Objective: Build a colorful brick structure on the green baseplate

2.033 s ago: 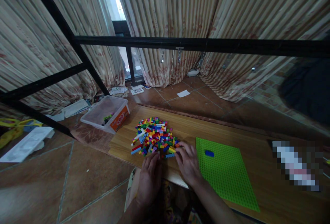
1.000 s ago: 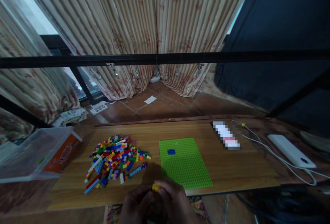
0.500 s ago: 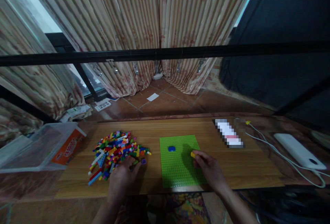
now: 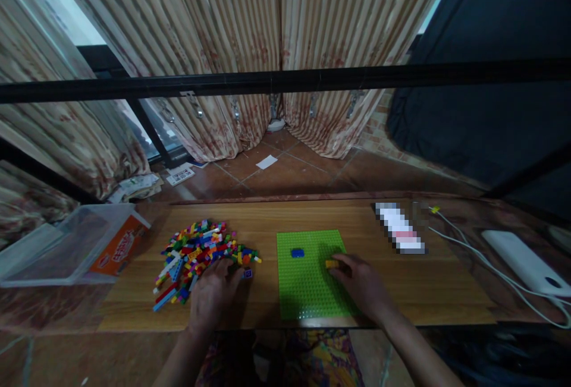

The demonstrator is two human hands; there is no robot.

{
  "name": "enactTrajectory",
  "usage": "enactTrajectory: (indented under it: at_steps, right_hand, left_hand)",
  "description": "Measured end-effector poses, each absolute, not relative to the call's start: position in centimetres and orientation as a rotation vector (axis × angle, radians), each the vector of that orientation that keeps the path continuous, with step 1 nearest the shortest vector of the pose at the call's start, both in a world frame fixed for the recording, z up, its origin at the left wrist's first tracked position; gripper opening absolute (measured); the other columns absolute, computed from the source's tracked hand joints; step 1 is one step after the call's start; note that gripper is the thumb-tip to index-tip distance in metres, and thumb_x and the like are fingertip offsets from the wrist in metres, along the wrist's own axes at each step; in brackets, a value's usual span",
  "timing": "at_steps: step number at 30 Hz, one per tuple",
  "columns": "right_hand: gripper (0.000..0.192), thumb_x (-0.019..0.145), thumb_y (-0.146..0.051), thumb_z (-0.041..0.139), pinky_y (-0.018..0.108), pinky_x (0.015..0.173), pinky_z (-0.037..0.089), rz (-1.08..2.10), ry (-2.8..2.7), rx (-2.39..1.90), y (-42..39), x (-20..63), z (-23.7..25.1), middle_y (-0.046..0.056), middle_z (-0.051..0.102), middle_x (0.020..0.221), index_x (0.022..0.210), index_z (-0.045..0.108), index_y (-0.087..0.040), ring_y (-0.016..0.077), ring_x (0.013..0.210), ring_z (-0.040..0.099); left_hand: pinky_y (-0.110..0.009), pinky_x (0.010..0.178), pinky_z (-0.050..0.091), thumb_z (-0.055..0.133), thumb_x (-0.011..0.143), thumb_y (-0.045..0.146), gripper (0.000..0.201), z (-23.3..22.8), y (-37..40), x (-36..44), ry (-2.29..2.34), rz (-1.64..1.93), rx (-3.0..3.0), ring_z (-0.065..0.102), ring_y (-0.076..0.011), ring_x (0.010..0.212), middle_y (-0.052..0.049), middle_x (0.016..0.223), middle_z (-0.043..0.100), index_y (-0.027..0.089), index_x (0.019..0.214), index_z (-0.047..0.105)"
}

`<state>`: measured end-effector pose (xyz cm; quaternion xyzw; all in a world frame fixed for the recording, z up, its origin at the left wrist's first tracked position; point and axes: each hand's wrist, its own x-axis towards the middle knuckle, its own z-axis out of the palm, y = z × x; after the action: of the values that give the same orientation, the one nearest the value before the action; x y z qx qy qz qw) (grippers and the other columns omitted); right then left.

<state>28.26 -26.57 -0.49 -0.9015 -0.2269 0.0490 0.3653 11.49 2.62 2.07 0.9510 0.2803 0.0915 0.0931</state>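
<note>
At the green board point(image 4: 307, 298), right fingers point(image 4: 339, 257) clamp the yellow brick point(image 4: 331, 264), hands now parted; left fingers point(image 4: 236, 279) too shadowed to judge.

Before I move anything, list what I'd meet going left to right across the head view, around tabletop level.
Clear plastic box, pile of small bricks, blue brick, yellow brick, pixelated object, white oblong device.

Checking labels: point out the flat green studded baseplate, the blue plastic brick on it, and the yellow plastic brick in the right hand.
Flat green studded baseplate point(image 4: 307, 280): head view, bare studs near its middle.
Blue plastic brick point(image 4: 297, 252): head view, top face.
Yellow plastic brick point(image 4: 330, 264): head view, its uncovered part.
</note>
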Motion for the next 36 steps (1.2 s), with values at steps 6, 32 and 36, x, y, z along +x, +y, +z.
enactTrajectory:
  at_steps: [6, 32, 36]
  right_hand:
    - [0.022, 0.080, -0.020, 0.055, 0.034, 0.077, 0.049, 0.079, -0.700, -2.362, -27.0, 28.2, -0.9, 0.006, 0.067, 0.096, 0.099, 0.069, -0.022, 0.0207, 0.084, 0.065]
    - [0.017, 0.091, -0.019, 0.050, 0.031, 0.075, 0.049, 0.161, -1.127, -2.182, -19.0, 18.6, -1.4, 0.004, 0.065, 0.094, 0.101, 0.062, -0.024, 0.0195, 0.087, 0.062]
    - [0.014, 0.089, -0.018, 0.053, 0.032, 0.077, 0.048, 0.077, -1.161, -2.207, -16.8, 17.8, -1.9, 0.004, 0.066, 0.091, 0.098, 0.062, -0.023, 0.0202, 0.087, 0.062]
  left_hand:
    - [-0.027, 0.063, 0.046, 0.048, 0.090, 0.040, 0.028, 2.4, 1.3, 11.7, 0.810, 0.487, 2.780, 0.065, -0.0203, 0.078, -0.006, 0.087, 0.069, 0.020, 0.101, 0.064]
    - [-0.030, 0.075, 0.052, 0.044, 0.093, 0.020, 0.018, -1.1, -2.9, 7.3, 0.484, 0.536, 2.567, 0.061, -0.0180, 0.087, -0.006, 0.094, 0.065, 0.021, 0.099, 0.061]
    - [-0.030, 0.076, 0.051, 0.043, 0.094, 0.021, 0.019, -1.2, -1.2, 6.4, 0.524, 0.596, 2.530, 0.061, -0.0171, 0.084, -0.006, 0.092, 0.064, 0.021, 0.098, 0.062]
